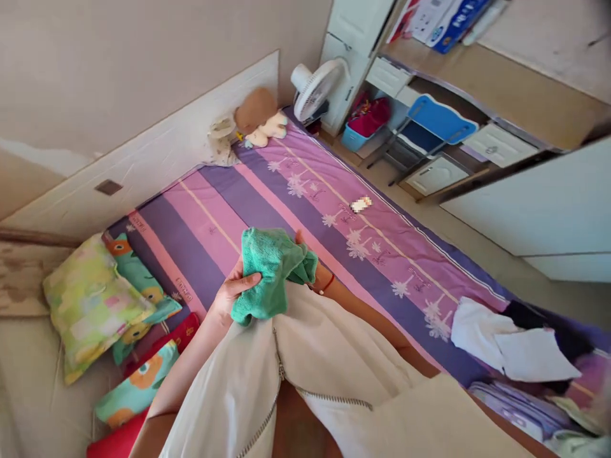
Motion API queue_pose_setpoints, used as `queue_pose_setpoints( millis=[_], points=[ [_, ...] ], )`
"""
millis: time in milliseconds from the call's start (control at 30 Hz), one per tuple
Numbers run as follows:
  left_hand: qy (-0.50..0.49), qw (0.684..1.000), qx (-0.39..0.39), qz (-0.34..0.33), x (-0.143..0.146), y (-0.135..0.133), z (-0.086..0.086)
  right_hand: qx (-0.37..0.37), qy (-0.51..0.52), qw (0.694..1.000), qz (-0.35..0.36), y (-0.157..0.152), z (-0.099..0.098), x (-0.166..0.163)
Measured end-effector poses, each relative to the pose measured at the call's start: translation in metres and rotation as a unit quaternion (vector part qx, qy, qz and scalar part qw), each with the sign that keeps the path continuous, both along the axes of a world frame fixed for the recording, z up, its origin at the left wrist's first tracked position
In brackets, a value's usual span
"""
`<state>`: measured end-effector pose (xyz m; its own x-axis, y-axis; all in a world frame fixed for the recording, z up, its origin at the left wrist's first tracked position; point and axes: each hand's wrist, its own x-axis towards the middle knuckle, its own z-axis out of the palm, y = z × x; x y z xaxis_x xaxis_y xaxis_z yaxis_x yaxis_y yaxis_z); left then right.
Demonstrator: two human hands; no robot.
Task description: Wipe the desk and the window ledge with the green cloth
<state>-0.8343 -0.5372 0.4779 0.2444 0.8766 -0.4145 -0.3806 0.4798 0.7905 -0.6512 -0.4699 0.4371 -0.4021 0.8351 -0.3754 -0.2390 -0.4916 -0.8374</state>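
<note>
A crumpled green cloth point(267, 273), like a small towel, is raised in front of my body above the bed. My left hand point(233, 291) grips its left side, thumb lying across the front and fingers mostly behind. On the other side my right hand point(321, 276), with a red bracelet at the wrist, holds the cloth's right part; folds cover most of its fingers, and one fingertip shows above. Just below the cloth hangs my cream zippered garment point(334, 343). Under both hands spreads the striped pink and purple bedsheet point(267, 191).
Pillows point(95, 299) and folded textiles lie at the bed's left. Plush toys point(258, 117) rest against the headboard, near a white fan point(319, 89). White clothes point(515, 343) sit at the right, above folded purple fabric point(525, 407). A blue chair point(442, 121) stands by the desk.
</note>
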Motion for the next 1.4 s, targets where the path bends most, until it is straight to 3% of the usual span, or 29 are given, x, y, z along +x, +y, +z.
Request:
queue_pose_setpoints(
  millis=[100,267,367,500,600,700,800,900,967,1033,1100,1233,1300,1333,1400],
  points=[
    [0.070,0.995,0.055,-0.047,0.040,0.043,-0.005,-0.020,0.029,0.998,-0.044,0.025,-0.007,0.060],
    [0.228,0.961,0.149,-0.047,0.143,0.144,-0.040,0.009,0.049,0.997,-0.066,0.089,-0.017,0.184],
    [0.295,0.946,0.131,-0.031,0.199,0.196,-0.057,0.086,-0.020,0.995,-0.051,0.127,-0.011,0.254],
    [0.199,0.975,0.027,-0.097,0.231,0.228,-0.066,0.185,-0.167,0.966,-0.068,0.169,0.006,0.311],
    [0.113,0.976,-0.062,-0.173,0.231,0.235,-0.072,0.248,-0.206,0.944,-0.073,0.205,0.021,0.321],
    [0.053,0.989,-0.056,-0.124,0.220,0.249,-0.077,0.295,-0.213,0.930,-0.048,0.246,0.030,0.313],
    [-0.001,0.998,-0.025,-0.053,0.203,0.278,-0.075,0.266,-0.215,0.939,-0.043,0.289,0.027,0.304],
    [-0.009,0.997,-0.038,-0.065,0.183,0.317,-0.066,0.217,-0.202,0.953,-0.061,0.327,0.018,0.300],
    [0.000,0.994,-0.049,-0.094,0.176,0.343,-0.059,0.224,-0.203,0.949,-0.094,0.346,0.016,0.298],
    [0.006,0.991,-0.056,-0.118,0.175,0.368,-0.054,0.273,-0.223,0.926,-0.136,0.353,0.022,0.290],
    [-0.006,0.989,-0.062,-0.133,0.181,0.389,-0.050,0.335,-0.243,0.901,-0.130,0.348,0.036,0.278],
    [-0.052,0.981,-0.081,-0.167,0.207,0.423,-0.046,0.373,-0.217,0.896,0.099,0.321,0.065,0.261],
    [-0.052,0.976,-0.101,-0.184,0.224,0.434,-0.048,0.353,-0.195,0.903,0.148,0.314,0.068,0.275],
    [-0.047,0.975,-0.113,-0.187,0.234,0.440,-0.050,0.339,-0.195,0.912,0.129,0.314,0.065,0.290],
    [-0.037,0.974,-0.134,-0.179,0.260,0.453,-0.057,0.299,-0.216,0.929,0.022,0.323,0.048,0.330]
  ],
)
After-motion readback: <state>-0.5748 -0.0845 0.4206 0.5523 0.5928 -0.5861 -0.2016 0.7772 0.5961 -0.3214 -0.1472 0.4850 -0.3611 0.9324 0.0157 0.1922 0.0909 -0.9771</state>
